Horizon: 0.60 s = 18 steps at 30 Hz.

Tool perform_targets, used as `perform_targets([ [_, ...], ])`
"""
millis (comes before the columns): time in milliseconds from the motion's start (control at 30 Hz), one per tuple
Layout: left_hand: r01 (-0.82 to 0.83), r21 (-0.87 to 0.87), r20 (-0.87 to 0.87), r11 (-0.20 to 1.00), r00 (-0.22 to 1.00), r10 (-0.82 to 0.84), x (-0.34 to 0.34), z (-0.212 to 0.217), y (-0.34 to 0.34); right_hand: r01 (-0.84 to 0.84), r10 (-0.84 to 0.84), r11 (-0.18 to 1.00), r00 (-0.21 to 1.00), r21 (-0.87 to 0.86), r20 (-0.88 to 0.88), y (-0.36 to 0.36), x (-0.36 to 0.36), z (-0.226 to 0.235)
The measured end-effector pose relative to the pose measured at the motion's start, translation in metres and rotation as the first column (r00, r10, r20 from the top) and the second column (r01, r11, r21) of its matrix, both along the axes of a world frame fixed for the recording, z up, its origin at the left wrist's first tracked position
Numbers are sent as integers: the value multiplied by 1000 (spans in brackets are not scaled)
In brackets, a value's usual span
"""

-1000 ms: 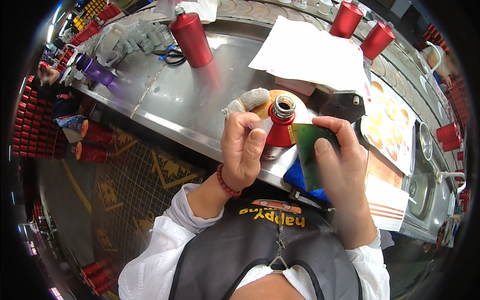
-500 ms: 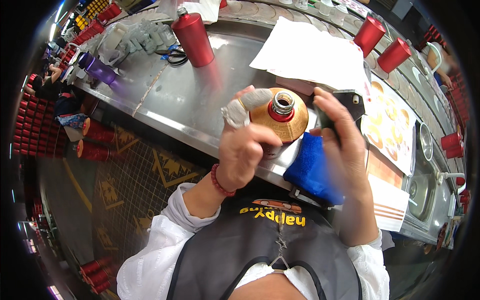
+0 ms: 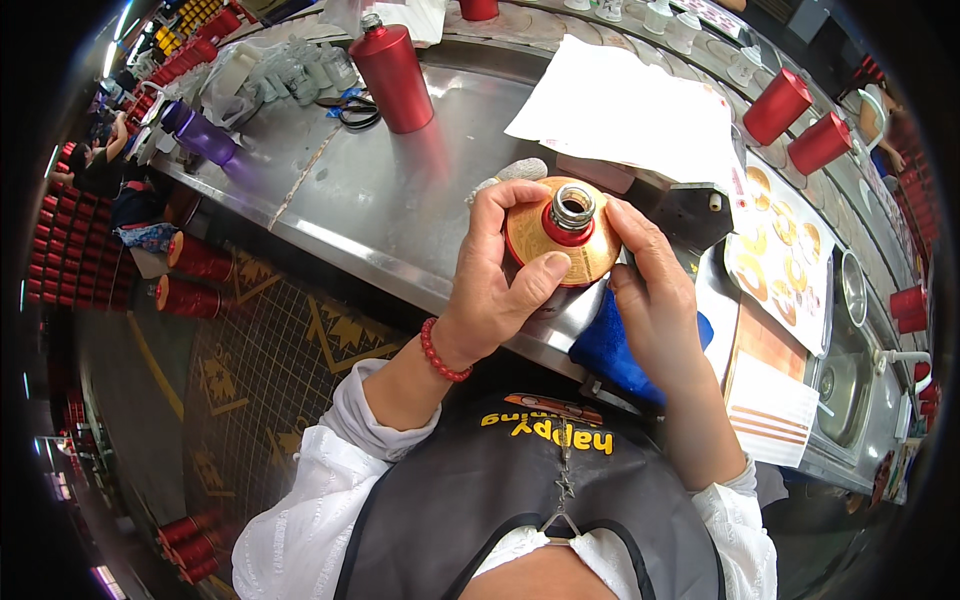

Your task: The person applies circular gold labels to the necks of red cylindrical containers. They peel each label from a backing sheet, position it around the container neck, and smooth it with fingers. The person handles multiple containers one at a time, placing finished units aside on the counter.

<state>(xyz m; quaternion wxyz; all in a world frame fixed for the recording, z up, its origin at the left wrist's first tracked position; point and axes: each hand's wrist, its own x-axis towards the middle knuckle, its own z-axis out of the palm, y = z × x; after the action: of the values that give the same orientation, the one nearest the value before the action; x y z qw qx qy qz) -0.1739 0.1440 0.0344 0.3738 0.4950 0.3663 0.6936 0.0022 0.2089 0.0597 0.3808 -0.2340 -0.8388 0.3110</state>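
A red bottle with a gold shoulder piece (image 3: 592,252) stands upright in front of me, its open threaded neck (image 3: 572,208) facing up. My left hand (image 3: 492,268) is closed around its left side, the thumb lying on the gold surface. Grey-white coverings (image 3: 520,171) wrap some of that hand's fingers, partly behind the bottle. From the right, the fingers of my right hand (image 3: 655,285) press against the gold shoulder. Under that hand lies a blue cloth (image 3: 612,347) at the table's edge. Most of the bottle's body is hidden.
Another red bottle (image 3: 395,80) stands on the metal table (image 3: 340,195), beside black scissors (image 3: 358,113) and a purple drinking bottle (image 3: 198,135). White paper sheets (image 3: 625,105), a tray of gold decals (image 3: 780,245) and a sink (image 3: 845,390) lie to the right. Red bottles (image 3: 778,106) sit on the conveyor.
My right hand has come in onto the gold shoulder. The left thumb now rests on top, and its covered fingers have moved behind the bottle. Bottles on the conveyor have shifted right.
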Motion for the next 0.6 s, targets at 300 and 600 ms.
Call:
perform_targets([
  [300,22,-49,-24,999,999,-23,-3,3,-1,-45,41,992,998,-115,-37,5,2,2],
  [600,84,-37,16,996,996,-83,-4,-1,-1,-18,16,980,1000,-198,-14,6,-7,11],
])
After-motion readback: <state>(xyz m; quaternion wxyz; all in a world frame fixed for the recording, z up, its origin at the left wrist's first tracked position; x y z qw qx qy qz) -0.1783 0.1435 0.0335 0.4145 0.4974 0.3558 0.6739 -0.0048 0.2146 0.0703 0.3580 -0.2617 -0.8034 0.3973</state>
